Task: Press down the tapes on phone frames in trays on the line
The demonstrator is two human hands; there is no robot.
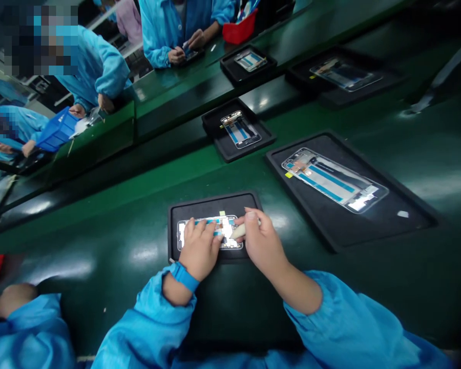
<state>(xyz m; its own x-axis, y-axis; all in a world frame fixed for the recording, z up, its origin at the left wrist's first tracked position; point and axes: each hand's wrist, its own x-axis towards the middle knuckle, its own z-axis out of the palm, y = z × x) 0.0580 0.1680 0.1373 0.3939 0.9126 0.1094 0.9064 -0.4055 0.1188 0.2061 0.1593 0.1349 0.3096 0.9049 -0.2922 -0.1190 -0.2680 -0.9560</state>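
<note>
- left hand (198,249) lies flat on the phone frame (211,231), fingers pressing down, nothing gripped; it hides the frame's middle
- right hand (262,241) is closed around a pale stick tool (238,231), tip on the frame; most of the tool is hidden in the fist
- the frame sits in a black tray (188,207) on the green belt (100,246)
- right of that tray, a larger tray (369,225) holds another frame
- beyond that tray, co-workers in blue coats, partly cut off, faces blurred
</note>
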